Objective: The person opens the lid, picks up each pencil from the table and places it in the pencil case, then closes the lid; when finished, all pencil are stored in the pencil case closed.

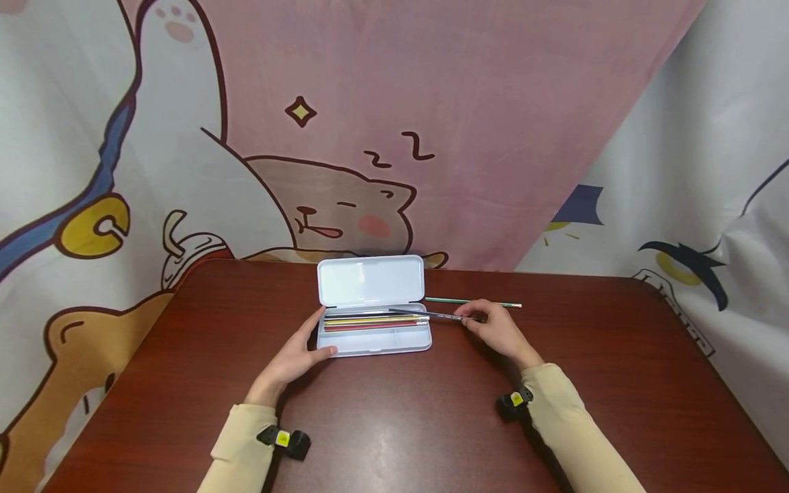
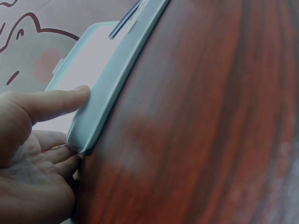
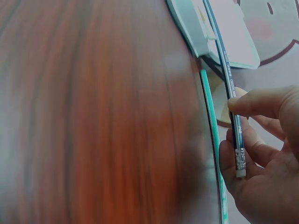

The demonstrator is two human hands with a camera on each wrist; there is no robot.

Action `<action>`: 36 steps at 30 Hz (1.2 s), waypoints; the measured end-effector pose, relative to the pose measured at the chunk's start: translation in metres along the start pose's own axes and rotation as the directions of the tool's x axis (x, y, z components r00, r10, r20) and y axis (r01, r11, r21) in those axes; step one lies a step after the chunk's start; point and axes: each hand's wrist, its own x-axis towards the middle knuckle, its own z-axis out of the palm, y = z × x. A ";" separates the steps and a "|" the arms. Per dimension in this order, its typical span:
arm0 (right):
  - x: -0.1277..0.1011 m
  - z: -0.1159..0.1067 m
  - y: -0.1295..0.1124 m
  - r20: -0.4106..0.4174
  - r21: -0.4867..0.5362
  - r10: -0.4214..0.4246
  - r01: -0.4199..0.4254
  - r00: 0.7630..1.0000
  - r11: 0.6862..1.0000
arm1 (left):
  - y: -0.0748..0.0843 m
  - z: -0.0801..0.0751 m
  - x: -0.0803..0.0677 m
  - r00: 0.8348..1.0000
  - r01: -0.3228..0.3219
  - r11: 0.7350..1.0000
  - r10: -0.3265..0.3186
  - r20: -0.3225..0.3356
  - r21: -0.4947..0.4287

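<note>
A white pencil case stands with its lid raised at the back. Several pencils, dark, yellow and red among them, lie lengthwise in its rear compartment. My left hand holds the case's left end, thumb against the front wall and fingers around the side. My right hand pinches a dark blue striped pencil near its white eraser end. This pencil's tip reaches over the right part of the case, above the other pencils. Behind my right hand lies a green pencil, partly hidden by the fingers.
The case sits toward the back of a dark red-brown wooden table. Right behind the table's far edge hangs a cloth printed with cartoon animals. Each wrist carries a small black camera.
</note>
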 end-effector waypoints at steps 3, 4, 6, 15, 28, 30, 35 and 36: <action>0.004 0.008 -0.005 0.002 0.010 -0.003 0.003 1.000 1.000 | 0.000 0.000 0.000 1.000 -0.005 1.000 0.005 -0.001 0.000; 0.005 0.010 -0.006 0.005 0.010 -0.005 0.005 1.000 1.000 | -0.001 0.000 0.000 1.000 -0.006 1.000 0.006 0.000 0.000; 0.007 0.015 -0.009 0.009 0.019 -0.006 0.006 1.000 1.000 | -0.001 0.000 0.000 1.000 -0.006 1.000 0.006 0.000 0.003; 0.014 0.032 -0.024 0.035 0.077 -0.011 0.008 0.999 0.997 | 0.000 0.000 0.001 1.000 -0.009 1.000 0.009 0.000 0.004; 0.023 0.051 -0.044 0.088 0.146 -0.087 0.074 0.992 0.986 | 0.001 0.000 -0.001 1.000 -0.010 1.000 0.010 0.001 -0.007; 0.025 0.054 -0.046 0.095 0.143 -0.096 0.082 0.991 0.986 | 0.001 0.000 -0.001 1.000 -0.009 1.000 0.009 0.000 -0.009; 0.030 0.060 -0.051 0.101 0.134 -0.130 0.115 0.986 0.984 | 0.001 0.000 -0.001 1.000 -0.016 1.000 0.016 0.001 -0.014; 0.030 0.061 -0.053 0.103 0.132 -0.133 0.119 0.986 0.984 | 0.001 0.000 -0.001 1.000 -0.017 1.000 0.017 0.000 -0.015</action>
